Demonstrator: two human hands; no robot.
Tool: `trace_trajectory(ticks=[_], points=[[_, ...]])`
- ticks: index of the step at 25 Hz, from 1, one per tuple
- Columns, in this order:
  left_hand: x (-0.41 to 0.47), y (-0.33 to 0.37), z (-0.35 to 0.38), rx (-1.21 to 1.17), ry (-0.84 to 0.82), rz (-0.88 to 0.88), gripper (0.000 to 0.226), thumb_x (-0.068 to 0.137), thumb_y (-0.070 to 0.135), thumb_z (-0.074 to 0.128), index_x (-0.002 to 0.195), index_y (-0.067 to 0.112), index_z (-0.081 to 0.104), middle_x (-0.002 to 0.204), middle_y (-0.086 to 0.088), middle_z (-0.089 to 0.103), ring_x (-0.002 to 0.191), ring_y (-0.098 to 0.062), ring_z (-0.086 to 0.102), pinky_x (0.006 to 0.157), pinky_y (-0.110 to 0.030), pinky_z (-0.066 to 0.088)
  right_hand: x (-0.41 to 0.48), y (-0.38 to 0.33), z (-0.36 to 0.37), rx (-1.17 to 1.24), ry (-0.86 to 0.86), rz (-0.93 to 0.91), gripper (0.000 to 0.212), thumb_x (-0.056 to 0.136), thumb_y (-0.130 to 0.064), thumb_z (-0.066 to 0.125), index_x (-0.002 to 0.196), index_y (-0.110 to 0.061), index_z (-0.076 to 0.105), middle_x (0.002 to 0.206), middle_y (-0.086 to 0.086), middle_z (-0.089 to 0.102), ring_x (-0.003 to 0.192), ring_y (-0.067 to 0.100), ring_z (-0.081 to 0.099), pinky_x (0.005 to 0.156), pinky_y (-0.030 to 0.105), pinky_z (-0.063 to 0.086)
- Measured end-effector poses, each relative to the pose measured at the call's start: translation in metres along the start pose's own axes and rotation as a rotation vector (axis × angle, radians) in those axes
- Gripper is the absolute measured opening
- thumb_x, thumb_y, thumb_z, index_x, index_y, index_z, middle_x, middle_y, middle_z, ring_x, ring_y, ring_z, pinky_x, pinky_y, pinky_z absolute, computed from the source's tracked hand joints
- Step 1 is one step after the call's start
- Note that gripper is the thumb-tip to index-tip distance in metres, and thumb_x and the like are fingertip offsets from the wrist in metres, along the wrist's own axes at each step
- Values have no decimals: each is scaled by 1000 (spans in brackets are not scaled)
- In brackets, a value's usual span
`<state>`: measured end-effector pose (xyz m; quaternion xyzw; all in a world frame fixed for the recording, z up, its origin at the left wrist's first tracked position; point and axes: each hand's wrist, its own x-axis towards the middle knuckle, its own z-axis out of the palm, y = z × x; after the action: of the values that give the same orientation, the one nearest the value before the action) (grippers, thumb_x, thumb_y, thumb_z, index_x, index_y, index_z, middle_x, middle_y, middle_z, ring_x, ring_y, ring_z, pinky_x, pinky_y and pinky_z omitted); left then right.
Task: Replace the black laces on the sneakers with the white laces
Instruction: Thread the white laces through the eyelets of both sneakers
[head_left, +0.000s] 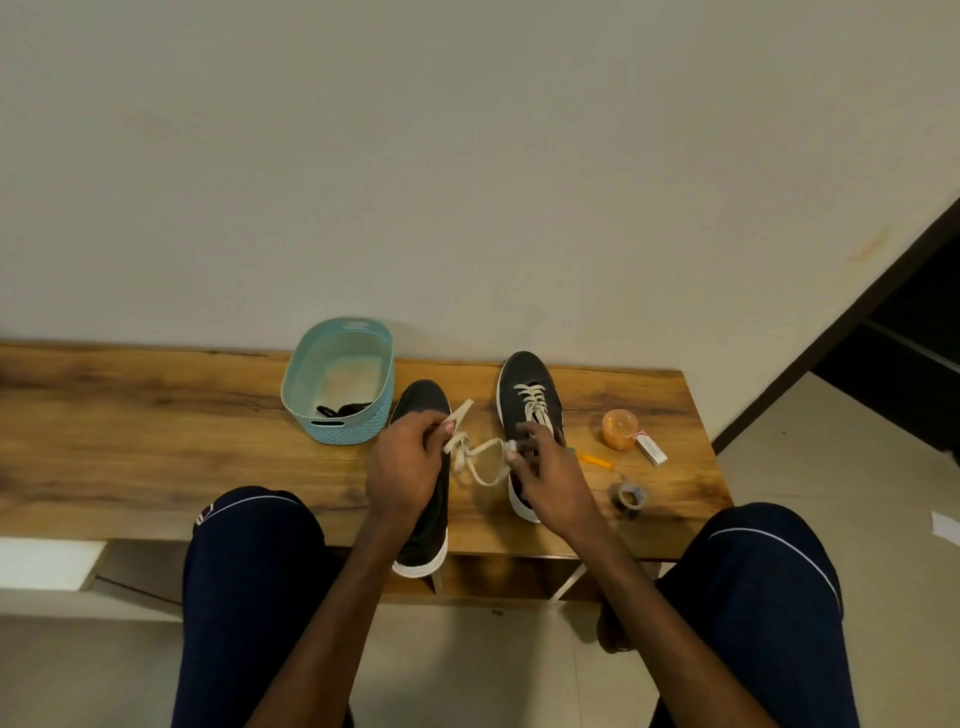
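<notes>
Two black sneakers with white soles lie on a wooden bench (156, 415). The right sneaker (530, 379) is threaded with white lace. The left sneaker (423, 405) lies partly under my left hand (405, 462). A loose white lace (475, 457) runs between my hands: my left hand pinches one part near its end, and my right hand (545, 473) pinches the other end by its tip. The lace sags in a loop between the shoes. Black laces (345, 410) lie inside a teal basket (311, 374) behind the left sneaker.
To the right of the shoes are an orange round container (619, 428), a small white box (652, 448), an orange pen-like tool (595, 460) and a tape roll (627, 500). My knees frame the bench's front edge. A wall stands right behind the bench.
</notes>
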<state>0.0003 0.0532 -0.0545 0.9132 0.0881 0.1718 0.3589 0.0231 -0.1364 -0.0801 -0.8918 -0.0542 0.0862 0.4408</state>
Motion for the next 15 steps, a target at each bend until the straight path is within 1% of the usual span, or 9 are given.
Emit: trace_trajectory(ticks=[1,2,4,6,8,10,12,13,15], points=[[1,-2,1,69,-13,50,20,99,28,55,107,20,72,91,4,68,81,-12,61,63,-23,40,-1,-1,3,-101,29,-65,45,98,-32,58,140,-24,44,139,0,54,123,18,54,101,41,52],[1,-4,3,161,-46,93,22,100,26,54,111,20,72,95,1,68,86,-16,61,66,-26,42,-3,-3,5,-153,81,-125,46,99,-32,57,142,-22,44,143,-1,50,128,17,47,105,40,48],[0,-1,5,288,-115,156,24,101,26,52,116,20,70,102,-1,68,94,-18,59,71,-27,40,-4,-8,7,-114,149,-202,43,100,-31,55,141,-23,45,144,-2,48,131,13,41,108,38,45],[0,4,5,218,-133,177,23,100,28,53,112,20,71,101,0,70,92,-16,59,71,-25,37,-4,-11,10,-9,83,-250,41,102,-30,53,142,-25,47,144,-4,49,130,6,40,108,31,41],[1,5,5,88,-148,157,22,99,33,55,108,22,72,94,7,71,85,-9,60,70,-24,42,-4,-13,13,4,7,-286,39,101,-30,54,140,-26,51,139,-6,55,126,2,43,106,23,38],[0,4,4,-55,-183,65,20,97,37,58,101,23,71,83,11,70,75,-1,62,68,-22,48,-2,-13,17,-13,39,-297,26,100,-28,58,125,-22,63,119,-6,66,110,5,54,96,25,48],[-1,3,3,-195,-157,-31,16,91,34,66,95,20,73,75,10,70,70,-1,65,68,-21,53,3,-9,16,-11,109,-268,14,97,-25,62,106,-18,70,101,-6,68,94,6,58,84,28,53],[0,2,2,-230,-119,-58,14,89,32,70,92,19,73,74,10,70,69,-1,66,68,-20,54,6,-7,15,-5,114,-247,12,96,-24,63,102,-17,70,96,-7,67,91,5,59,81,27,53],[2,0,1,-243,-94,-81,10,87,28,73,91,19,74,75,10,71,71,1,67,70,-19,56,7,-6,12,28,72,-216,11,95,-22,65,103,-18,71,95,-8,68,90,4,61,79,22,52]])
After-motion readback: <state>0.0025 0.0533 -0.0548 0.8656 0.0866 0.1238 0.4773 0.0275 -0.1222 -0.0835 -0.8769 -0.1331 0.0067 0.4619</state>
